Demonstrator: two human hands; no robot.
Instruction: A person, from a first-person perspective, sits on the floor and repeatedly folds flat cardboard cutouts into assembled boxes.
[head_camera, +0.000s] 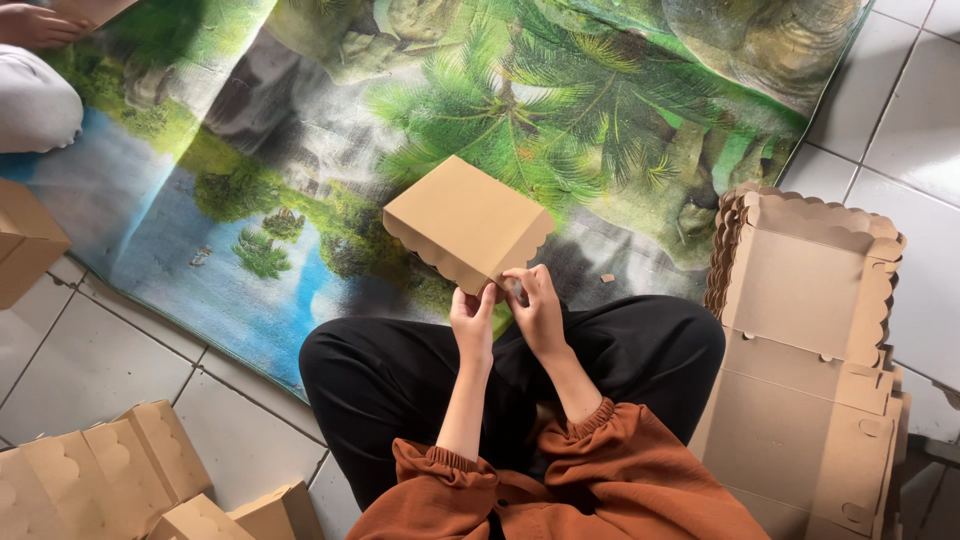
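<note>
I see a white tiled floor (90, 370) carrying a landscape-print mat (250, 200), a stack of flat cardboard blanks (810, 340) and folded cardboard boxes (110, 470)

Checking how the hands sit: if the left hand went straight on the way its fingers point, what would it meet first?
The left hand points up and away, already touching the near corner of the folded cardboard box; likely that box.

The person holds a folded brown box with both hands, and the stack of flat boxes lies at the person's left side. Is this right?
Not quite. The head view shows both hands, left and right, holding the folded brown box, but the stack of flat boxes lies at the person's right side.
</note>
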